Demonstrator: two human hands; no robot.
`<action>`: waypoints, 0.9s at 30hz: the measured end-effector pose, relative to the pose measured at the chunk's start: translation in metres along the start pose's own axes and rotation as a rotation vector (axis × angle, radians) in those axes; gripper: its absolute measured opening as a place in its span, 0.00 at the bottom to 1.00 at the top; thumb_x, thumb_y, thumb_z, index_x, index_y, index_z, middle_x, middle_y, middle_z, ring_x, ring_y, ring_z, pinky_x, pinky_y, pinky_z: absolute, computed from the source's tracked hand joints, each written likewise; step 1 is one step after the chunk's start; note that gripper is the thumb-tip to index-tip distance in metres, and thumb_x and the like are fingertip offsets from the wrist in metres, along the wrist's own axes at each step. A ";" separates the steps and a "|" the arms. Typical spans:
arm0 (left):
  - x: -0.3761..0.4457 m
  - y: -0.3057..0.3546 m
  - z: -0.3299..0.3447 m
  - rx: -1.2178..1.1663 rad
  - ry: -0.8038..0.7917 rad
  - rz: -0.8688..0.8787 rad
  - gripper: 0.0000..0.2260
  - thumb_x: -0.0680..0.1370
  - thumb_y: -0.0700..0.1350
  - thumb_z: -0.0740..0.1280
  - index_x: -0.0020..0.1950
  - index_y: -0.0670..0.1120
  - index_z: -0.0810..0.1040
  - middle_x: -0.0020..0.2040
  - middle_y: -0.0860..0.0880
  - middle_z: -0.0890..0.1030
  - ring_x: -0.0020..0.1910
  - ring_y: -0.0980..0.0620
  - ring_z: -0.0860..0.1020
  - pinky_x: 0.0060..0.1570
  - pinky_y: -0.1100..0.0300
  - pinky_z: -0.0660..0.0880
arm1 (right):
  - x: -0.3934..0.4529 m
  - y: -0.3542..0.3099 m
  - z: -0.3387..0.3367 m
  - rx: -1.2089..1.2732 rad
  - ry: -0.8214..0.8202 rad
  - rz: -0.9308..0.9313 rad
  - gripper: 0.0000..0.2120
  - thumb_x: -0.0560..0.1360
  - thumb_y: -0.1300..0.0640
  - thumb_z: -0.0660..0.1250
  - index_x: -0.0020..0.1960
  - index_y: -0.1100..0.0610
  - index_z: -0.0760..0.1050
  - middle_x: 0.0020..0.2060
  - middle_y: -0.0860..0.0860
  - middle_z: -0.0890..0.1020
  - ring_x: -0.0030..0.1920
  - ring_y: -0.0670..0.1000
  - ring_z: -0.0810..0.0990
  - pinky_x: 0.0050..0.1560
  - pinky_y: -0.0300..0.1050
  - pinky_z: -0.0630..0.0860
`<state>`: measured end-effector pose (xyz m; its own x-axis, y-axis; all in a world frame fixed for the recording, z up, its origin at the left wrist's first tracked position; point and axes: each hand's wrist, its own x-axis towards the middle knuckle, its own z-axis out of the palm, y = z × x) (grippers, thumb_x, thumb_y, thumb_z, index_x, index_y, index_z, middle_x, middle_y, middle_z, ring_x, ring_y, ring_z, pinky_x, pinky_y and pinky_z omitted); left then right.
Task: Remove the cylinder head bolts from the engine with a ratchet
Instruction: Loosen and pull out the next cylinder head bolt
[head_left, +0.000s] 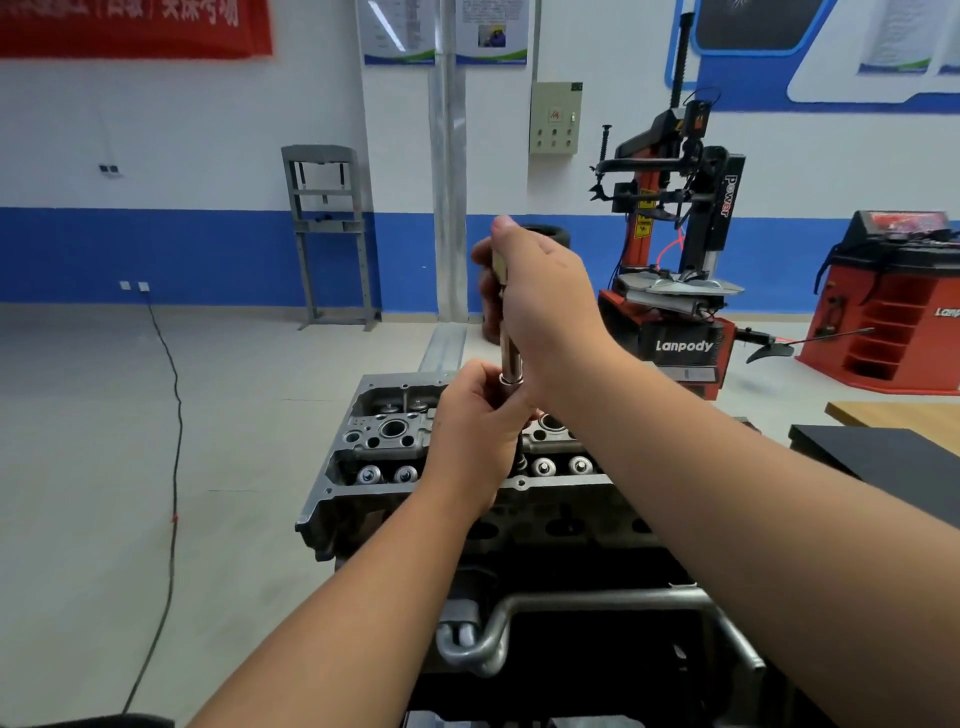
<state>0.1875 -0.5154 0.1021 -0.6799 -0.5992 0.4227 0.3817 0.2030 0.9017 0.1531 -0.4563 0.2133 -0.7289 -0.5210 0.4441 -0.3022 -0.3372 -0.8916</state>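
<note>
The left hand (475, 431) pinched the upright chrome steel ratchet (508, 332) low — the right hand (545, 306) clenched its top above the grey cast-metal cylinder head (374, 441).

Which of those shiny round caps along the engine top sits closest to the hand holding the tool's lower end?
The cap just right of the left hand; the others sit farther off to either side.

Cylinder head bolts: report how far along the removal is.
Done: no removed bolts lie in view, so none can be confirmed. In hand: the right hand grips the upright ratchet while the left hand steadies its lower end over the cylinder head. Left: apparently the bolts themselves; their seats are hidden.
</note>
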 end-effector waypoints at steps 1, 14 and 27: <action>-0.001 0.001 0.000 0.003 0.007 -0.009 0.23 0.65 0.59 0.76 0.48 0.44 0.78 0.38 0.48 0.81 0.38 0.50 0.77 0.43 0.39 0.79 | 0.000 -0.001 0.000 0.030 -0.046 0.015 0.16 0.81 0.50 0.59 0.36 0.54 0.73 0.25 0.47 0.72 0.27 0.48 0.68 0.32 0.46 0.66; 0.003 0.003 -0.005 -0.233 -0.097 -0.111 0.13 0.72 0.47 0.78 0.49 0.43 0.79 0.38 0.49 0.85 0.38 0.53 0.82 0.46 0.59 0.80 | 0.004 -0.014 -0.007 -0.087 0.002 0.086 0.11 0.81 0.51 0.62 0.43 0.54 0.75 0.30 0.48 0.78 0.27 0.47 0.74 0.31 0.41 0.72; 0.005 0.004 -0.010 -0.305 -0.153 -0.168 0.04 0.76 0.35 0.75 0.47 0.43 0.84 0.39 0.47 0.84 0.39 0.51 0.82 0.46 0.59 0.81 | 0.006 -0.013 -0.012 -0.040 -0.170 0.094 0.15 0.79 0.54 0.63 0.35 0.55 0.67 0.26 0.51 0.66 0.27 0.51 0.62 0.32 0.47 0.64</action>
<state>0.1916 -0.5250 0.1070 -0.8255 -0.4776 0.3008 0.4103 -0.1417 0.9009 0.1453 -0.4460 0.2261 -0.6417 -0.6748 0.3644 -0.2647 -0.2512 -0.9311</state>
